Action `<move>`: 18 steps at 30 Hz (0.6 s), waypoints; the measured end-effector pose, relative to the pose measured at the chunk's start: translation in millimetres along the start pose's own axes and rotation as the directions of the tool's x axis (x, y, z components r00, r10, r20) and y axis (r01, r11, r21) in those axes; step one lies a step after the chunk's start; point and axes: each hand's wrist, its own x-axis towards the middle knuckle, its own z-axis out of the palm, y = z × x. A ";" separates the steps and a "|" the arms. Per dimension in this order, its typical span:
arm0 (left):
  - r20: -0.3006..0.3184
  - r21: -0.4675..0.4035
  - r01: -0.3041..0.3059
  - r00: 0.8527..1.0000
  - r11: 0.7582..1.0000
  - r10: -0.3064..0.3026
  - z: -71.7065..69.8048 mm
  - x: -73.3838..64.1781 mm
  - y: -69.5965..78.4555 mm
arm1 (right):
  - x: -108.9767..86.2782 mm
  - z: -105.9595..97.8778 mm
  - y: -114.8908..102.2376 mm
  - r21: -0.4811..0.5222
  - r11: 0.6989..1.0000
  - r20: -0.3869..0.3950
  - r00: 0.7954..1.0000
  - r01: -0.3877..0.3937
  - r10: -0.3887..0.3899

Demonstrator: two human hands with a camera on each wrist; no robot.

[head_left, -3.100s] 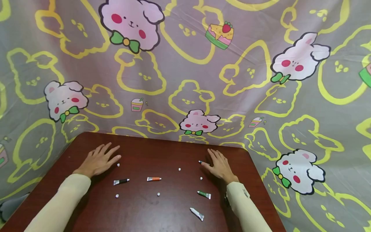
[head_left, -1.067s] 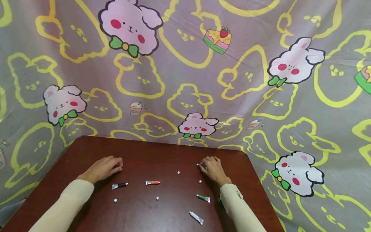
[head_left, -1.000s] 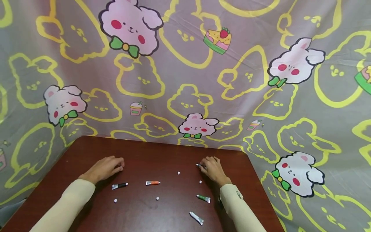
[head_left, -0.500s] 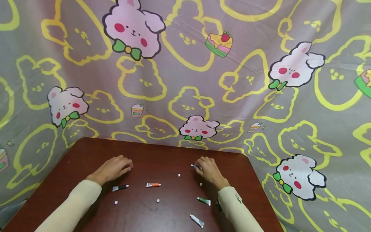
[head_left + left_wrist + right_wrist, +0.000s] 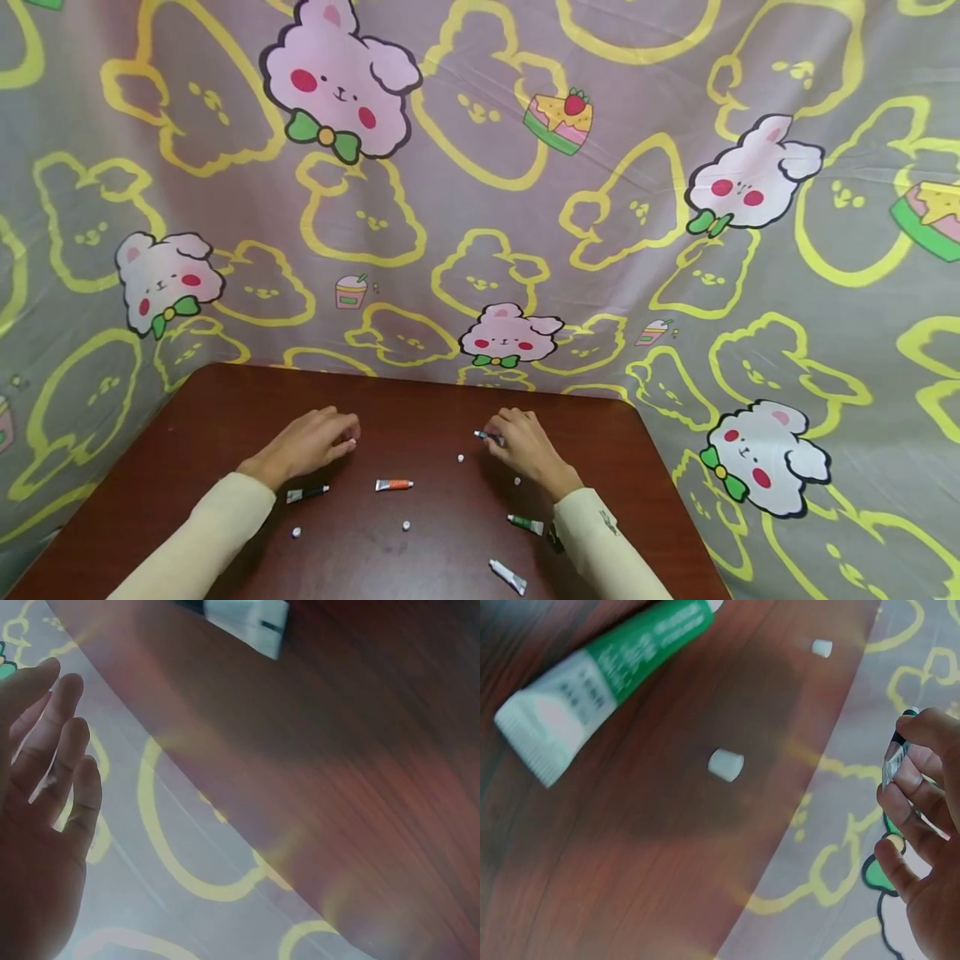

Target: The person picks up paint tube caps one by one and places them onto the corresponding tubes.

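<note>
My left hand [image 5: 311, 446] is above the left part of the table and pinches a small white cap [image 5: 352, 442] between thumb and fingers. Its own wrist view shows the hand [image 5: 49, 810] with fingers bent; the cap is hidden there. Opposite it, my right hand [image 5: 525, 450] pinches a small dark paint tube [image 5: 897, 750], nozzle end pointing left toward the other hand. Nearest my left hand lies a black paint tube [image 5: 307, 494], its silver end close in the left wrist view. Below my right hand lie a white cap [image 5: 726, 765] and a green paint tube [image 5: 630, 682].
An orange paint tube [image 5: 394, 485] lies mid-table and a white one [image 5: 507, 577] near the front right. More white caps [image 5: 407, 526] are scattered on the brown table [image 5: 405, 417]. A patterned cloth [image 5: 480, 200] hangs behind and around the table.
My left hand went from spread fingers to a pinch, picking up the white cap beside it. The right hand took up the dark tube. Both hands have moved inward toward each other.
</note>
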 end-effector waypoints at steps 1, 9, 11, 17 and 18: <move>-0.006 0.000 -0.012 1.000 1.000 0.012 0.7 1.0 2.2 | 0.6 -1.0 -2.3 0.001 1.000 0.003 1.000 0.002 -0.002; -0.019 0.009 -0.073 0.997 0.997 0.073 3.4 6.5 20.9 | 3.6 -8.7 -19.2 -0.006 1.000 0.015 1.000 0.025 -0.025; -0.024 0.004 -0.079 0.997 0.997 0.079 3.7 8.0 24.9 | 4.4 -10.6 -23.4 -0.010 0.999 0.016 0.999 0.036 -0.036; -0.056 -0.018 -0.104 0.993 0.994 0.103 6.5 12.3 36.0 | 8.0 -13.7 -34.2 -0.005 0.998 0.005 0.998 0.058 -0.058; -0.061 -0.028 -0.109 0.992 0.994 0.107 6.9 13.0 37.8 | 8.5 -13.8 -35.7 0.000 0.998 0.001 0.998 0.062 -0.062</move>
